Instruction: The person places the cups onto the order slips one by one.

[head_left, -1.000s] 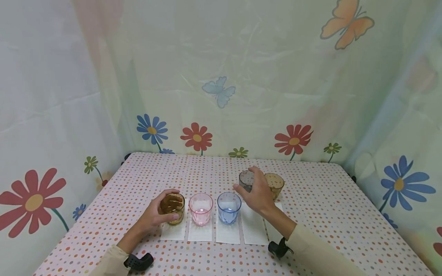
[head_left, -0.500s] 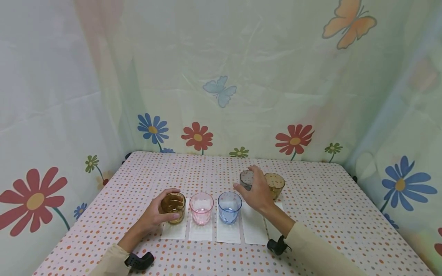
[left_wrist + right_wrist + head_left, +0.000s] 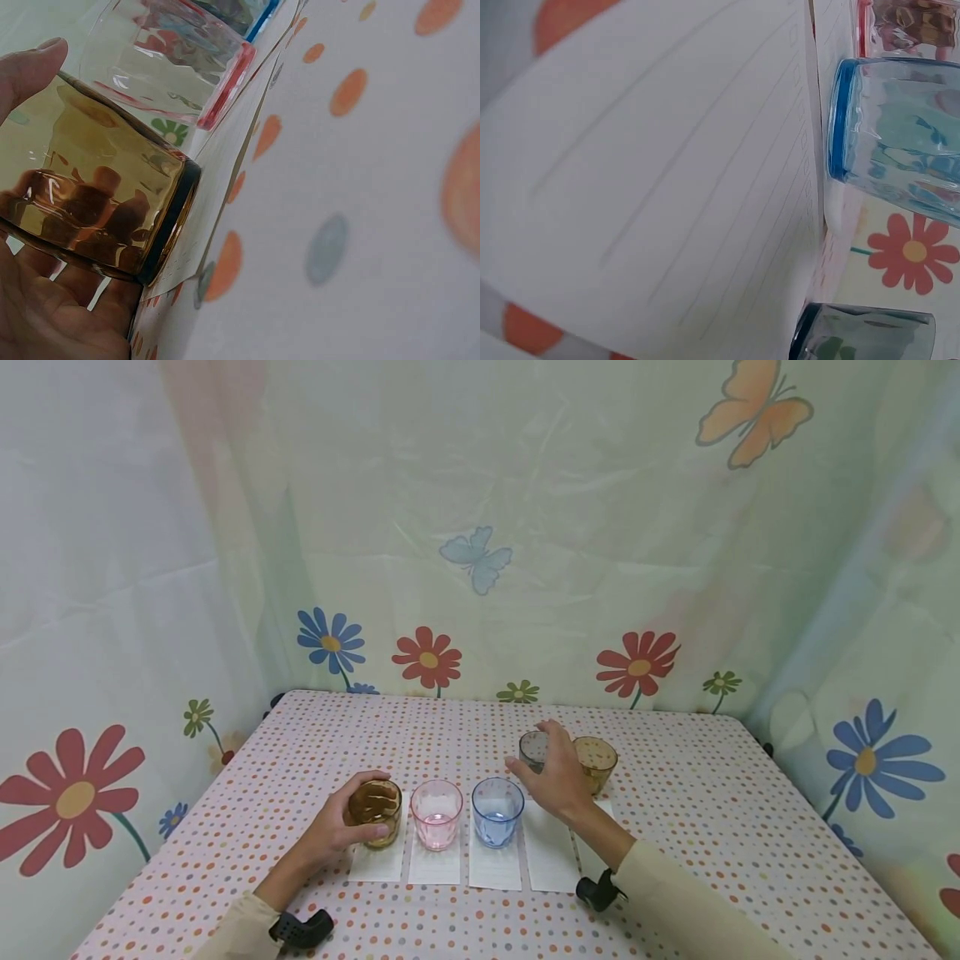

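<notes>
My left hand grips an amber drinking glass, thumb on the near side and fingers seen through it. That glass stands upright on a white paper slip. To its right are a pink-rimmed clear glass and a blue glass, each on its own slip. My right hand is at a grey glass, with thumb and fingers spread around its rim; whether they touch it is unclear. No fingers show on that glass in the right wrist view. A yellow-amber glass stands right beside this hand, partly hidden by it.
Two more paper slips, one a lined slip, lie right of the blue glass, partly under my right forearm. A dotted cloth covers the table. Printed curtains close in the back and sides.
Both hands and all the glasses stay essentially where they were. My right wrist and forearm have shifted very slightly left.
</notes>
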A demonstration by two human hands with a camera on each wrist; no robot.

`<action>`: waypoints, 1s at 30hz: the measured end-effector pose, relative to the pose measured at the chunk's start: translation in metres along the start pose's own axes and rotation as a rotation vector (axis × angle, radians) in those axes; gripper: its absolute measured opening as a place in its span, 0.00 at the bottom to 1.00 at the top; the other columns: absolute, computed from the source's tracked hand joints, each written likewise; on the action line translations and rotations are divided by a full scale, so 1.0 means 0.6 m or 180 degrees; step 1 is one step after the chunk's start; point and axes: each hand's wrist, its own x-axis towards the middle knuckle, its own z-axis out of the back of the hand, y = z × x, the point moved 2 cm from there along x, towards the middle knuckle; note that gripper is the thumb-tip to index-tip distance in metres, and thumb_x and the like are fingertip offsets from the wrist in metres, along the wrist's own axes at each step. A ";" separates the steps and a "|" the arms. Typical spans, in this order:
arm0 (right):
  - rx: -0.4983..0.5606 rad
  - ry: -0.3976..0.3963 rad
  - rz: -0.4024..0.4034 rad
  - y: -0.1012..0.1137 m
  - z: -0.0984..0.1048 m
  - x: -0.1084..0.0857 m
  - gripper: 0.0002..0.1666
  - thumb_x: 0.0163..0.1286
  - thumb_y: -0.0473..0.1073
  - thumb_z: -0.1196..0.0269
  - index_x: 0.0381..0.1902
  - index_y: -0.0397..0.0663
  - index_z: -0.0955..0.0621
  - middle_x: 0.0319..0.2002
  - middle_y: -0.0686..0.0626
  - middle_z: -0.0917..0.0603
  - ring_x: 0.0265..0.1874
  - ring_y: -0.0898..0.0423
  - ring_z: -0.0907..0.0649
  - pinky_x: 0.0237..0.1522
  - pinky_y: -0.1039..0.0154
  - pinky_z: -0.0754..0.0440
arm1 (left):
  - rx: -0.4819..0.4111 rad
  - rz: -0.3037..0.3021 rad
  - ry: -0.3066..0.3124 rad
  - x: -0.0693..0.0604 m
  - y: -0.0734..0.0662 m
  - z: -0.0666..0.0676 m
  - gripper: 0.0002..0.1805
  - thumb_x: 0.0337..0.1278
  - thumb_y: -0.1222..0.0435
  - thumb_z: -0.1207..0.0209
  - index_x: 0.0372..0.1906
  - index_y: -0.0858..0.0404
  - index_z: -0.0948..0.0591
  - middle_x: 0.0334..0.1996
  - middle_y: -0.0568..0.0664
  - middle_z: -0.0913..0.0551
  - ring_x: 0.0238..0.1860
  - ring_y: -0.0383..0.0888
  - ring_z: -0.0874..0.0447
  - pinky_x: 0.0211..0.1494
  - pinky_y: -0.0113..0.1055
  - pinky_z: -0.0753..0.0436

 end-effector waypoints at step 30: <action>0.0124 0.0164 -0.0176 -0.008 -0.004 0.018 0.46 0.71 0.54 0.35 0.76 0.39 0.41 0.79 0.34 0.48 0.77 0.35 0.43 0.73 0.34 0.42 | -0.0058 0.0002 0.0008 -0.001 0.002 0.000 0.35 0.61 0.71 0.36 0.72 0.63 0.34 0.62 0.64 0.25 0.60 0.58 0.21 0.62 0.39 0.20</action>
